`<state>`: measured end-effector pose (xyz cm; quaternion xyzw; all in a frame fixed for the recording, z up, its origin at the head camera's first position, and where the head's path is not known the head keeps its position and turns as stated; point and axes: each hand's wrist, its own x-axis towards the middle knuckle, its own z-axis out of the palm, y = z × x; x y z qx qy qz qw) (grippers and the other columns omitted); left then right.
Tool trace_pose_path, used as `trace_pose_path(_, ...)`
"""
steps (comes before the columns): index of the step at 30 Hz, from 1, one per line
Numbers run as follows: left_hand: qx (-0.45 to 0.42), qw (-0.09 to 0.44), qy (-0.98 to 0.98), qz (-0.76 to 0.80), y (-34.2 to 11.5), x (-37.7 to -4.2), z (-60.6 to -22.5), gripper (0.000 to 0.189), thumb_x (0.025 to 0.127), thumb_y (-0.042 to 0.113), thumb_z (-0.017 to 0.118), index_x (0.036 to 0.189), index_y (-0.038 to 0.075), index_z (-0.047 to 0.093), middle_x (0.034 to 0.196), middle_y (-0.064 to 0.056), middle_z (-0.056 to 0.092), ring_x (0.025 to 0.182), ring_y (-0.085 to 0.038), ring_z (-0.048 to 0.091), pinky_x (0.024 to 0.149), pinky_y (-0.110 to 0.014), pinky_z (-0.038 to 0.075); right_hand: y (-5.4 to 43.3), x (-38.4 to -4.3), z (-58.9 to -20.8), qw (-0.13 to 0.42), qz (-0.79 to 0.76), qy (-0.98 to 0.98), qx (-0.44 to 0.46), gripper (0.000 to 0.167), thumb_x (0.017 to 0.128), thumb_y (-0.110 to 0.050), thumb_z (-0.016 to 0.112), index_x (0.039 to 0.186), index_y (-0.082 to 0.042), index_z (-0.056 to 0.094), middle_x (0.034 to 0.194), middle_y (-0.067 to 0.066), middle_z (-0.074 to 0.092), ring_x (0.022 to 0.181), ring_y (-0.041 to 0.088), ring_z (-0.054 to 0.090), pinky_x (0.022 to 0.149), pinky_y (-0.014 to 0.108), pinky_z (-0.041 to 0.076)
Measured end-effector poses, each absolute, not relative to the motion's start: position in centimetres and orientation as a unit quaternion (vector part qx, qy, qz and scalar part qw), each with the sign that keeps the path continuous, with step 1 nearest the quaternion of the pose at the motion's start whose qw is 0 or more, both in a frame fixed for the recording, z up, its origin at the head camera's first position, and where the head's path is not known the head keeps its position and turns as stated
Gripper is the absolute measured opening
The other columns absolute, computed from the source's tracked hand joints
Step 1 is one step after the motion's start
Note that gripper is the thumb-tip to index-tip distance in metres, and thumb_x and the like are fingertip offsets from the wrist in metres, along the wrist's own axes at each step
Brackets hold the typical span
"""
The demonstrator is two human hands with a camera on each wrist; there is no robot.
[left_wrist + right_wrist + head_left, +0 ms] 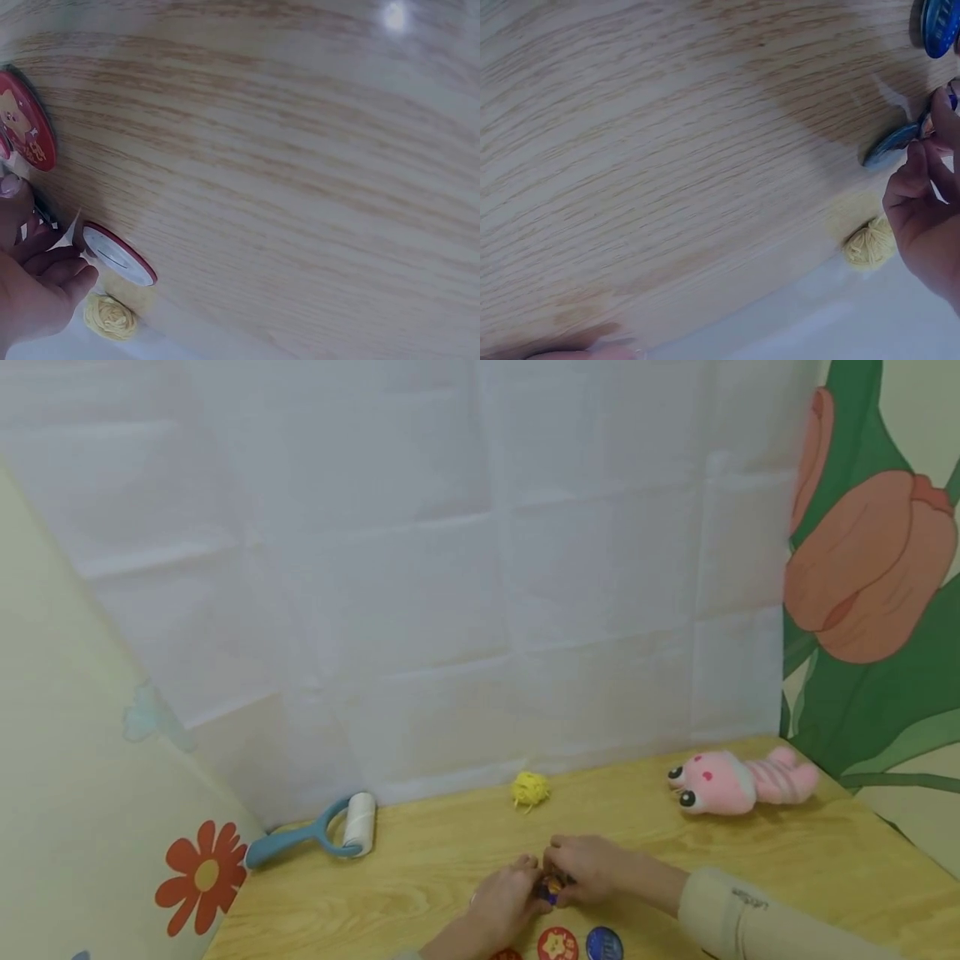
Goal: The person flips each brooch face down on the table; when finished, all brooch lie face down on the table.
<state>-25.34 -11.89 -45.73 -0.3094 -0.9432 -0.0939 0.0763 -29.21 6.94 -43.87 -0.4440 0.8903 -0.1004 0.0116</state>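
Both hands meet over the table at the lower middle of the head view, fingers round a small badge (553, 887) with a dark blue and orange face. My left hand (504, 897) pinches it from the left, and a thin pale flap (73, 227) sticks out by its fingers. From the other side, my right hand (588, 868) pinches the badge between thumb and fingers; much of it is hidden. A red-rimmed badge (118, 255) lies white side up beside the left fingers. Close to the right fingertips is a blue badge (891, 144).
Nearer me lie a red star badge (557, 944) and a dark blue badge (604, 943). Beyond the hands sits a yellow yarn ball (530, 790). A lint roller (322, 833) lies at left and a pink plush toy (731, 783) at right, before a white sheet (420, 610).
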Motion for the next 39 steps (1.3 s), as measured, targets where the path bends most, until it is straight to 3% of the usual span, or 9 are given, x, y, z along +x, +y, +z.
trace_pose_path(9, -0.290, 0.058, -0.952, -0.077, -11.5, -25.2, -45.5, 0.031, 0.084, 0.024, 0.076, 0.107, 0.006, 0.067, 0.112, -0.011, 0.065, 0.110, -0.028, 0.062, 0.085, -0.034, 0.053, 6.7, -29.1, -44.2, 0.050, -0.111, 0.894, -0.431, 0.031, 0.086, -0.028, 0.076, 0.102, -0.012, 0.055, 0.092, -0.008, 0.044, 0.072, 0.000, 0.045, 0.062, 0.017, 0.044)
trace_pose_path(15, -0.293, 0.053, -0.949, -0.103, -11.8, -25.0, -45.2, 0.026, 0.086, 0.021, 0.074, 0.103, 0.004, 0.065, 0.105, -0.011, 0.064, 0.097, -0.023, 0.065, 0.077, -0.030, 0.054, 6.9, -29.0, -44.7, 0.055, -0.130, 0.891, -0.431, 0.031, 0.090, -0.027, 0.071, 0.108, -0.011, 0.052, 0.095, -0.006, 0.046, 0.075, 0.002, 0.049, 0.066, 0.019, 0.047)
trace_pose_path(18, -0.307, 0.071, -0.942, -0.117, -12.3, -25.1, -44.7, 0.025, 0.087, 0.019, 0.073, 0.101, 0.001, 0.063, 0.104, -0.016, 0.064, 0.094, -0.026, 0.066, 0.076, -0.031, 0.055, 6.9, -28.9, -44.5, 0.047, -0.157, 0.888, -0.429, 0.032, 0.092, -0.025, 0.068, 0.114, -0.010, 0.051, 0.097, -0.005, 0.052, 0.080, 0.004, 0.054, 0.071, 0.021, 0.049)
trace_pose_path(24, -0.356, 0.109, -0.918, -0.138, -13.5, -25.8, -42.0, 0.022, 0.086, 0.006, 0.072, 0.102, -0.004, 0.059, 0.087, -0.010, 0.064, 0.078, -0.021, 0.066, 0.063, -0.025, 0.053, 6.7, -29.4, -43.1, -0.032, -0.181, 0.871, -0.456, 0.036, 0.096, -0.022, 0.063, 0.124, -0.002, 0.053, 0.103, 0.004, 0.057, 0.083, 0.007, 0.057, 0.069, 0.020, 0.050)
trace_pose_path(31, -0.350, 0.102, -0.920, -0.141, -13.8, -25.9, -38.0, 0.026, 0.090, 0.003, 0.067, 0.112, -0.005, 0.057, 0.092, -0.014, 0.070, 0.083, -0.023, 0.069, 0.066, -0.026, 0.055, 6.2, -29.6, -40.5, -0.124, -0.173, 0.861, -0.462, 0.037, 0.096, -0.021, 0.062, 0.127, -0.001, 0.056, 0.109, 0.008, 0.062, 0.091, 0.014, 0.063, 0.072, 0.021, 0.052)
trace_pose_path(39, -0.339, 0.090, -0.926, -0.143, -13.8, -26.2, -34.2, 0.020, 0.093, 0.005, 0.063, 0.111, -0.003, 0.058, 0.094, -0.014, 0.070, 0.077, -0.018, 0.068, 0.060, -0.018, 0.051, 6.4, -29.8, -37.2, -0.174, -0.167, 0.850, -0.468, 0.039, 0.096, -0.021, 0.063, 0.128, 0.002, 0.059, 0.093, 0.005, 0.058, 0.065, 0.004, 0.049, 0.056, 0.015, 0.042)
